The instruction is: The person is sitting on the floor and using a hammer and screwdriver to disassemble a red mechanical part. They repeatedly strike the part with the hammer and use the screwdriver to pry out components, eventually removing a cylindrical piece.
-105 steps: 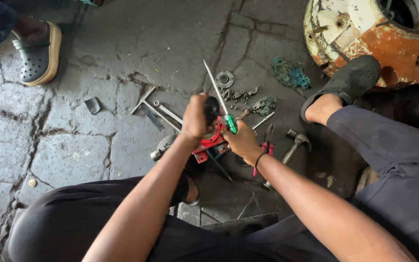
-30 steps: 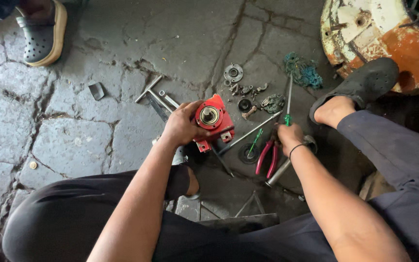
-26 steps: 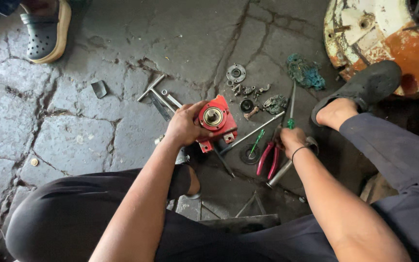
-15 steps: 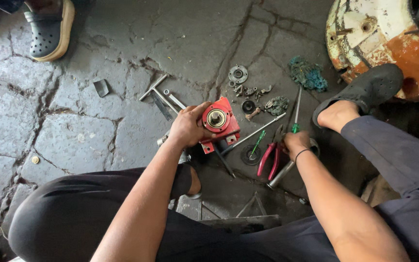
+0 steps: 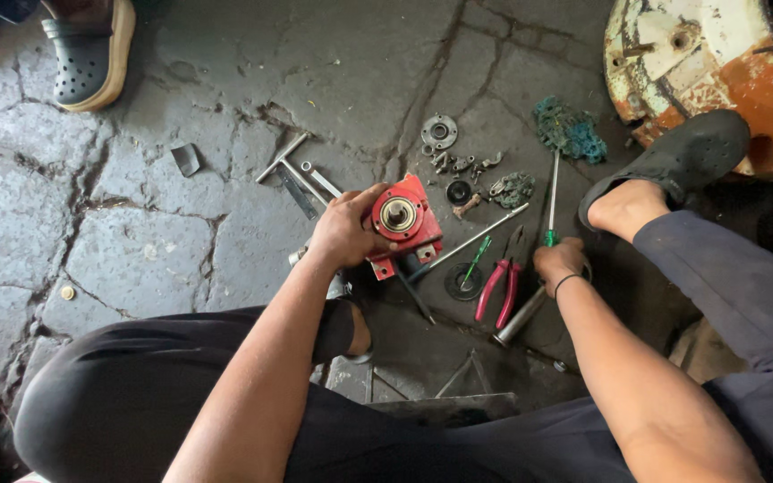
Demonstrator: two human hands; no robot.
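Observation:
My left hand (image 5: 344, 231) grips the side of a red metal housing (image 5: 404, 224) with a round bearing in its top face, held on the cracked stone floor. My right hand (image 5: 558, 262) is closed on the green handle of a long screwdriver (image 5: 552, 192), whose shaft points away from me and lies low over the floor. Red-handled pliers (image 5: 499, 286) and a smaller green-handled screwdriver (image 5: 476, 259) lie between the two hands. A dark rubber ring (image 5: 463, 281) sits beside them.
Small metal parts and a round flange (image 5: 439, 132) lie beyond the housing, with a teal rag (image 5: 568, 131). A hammer and steel rods (image 5: 293, 170) lie left. A rusty white drum (image 5: 717, 63) stands far right by my shoe (image 5: 673, 161). Another person's clog (image 5: 89, 55) is top left.
My right hand took the long screwdriver off the housing and carried it down to the right by the pliers. My left hand kept hold of the red housing.

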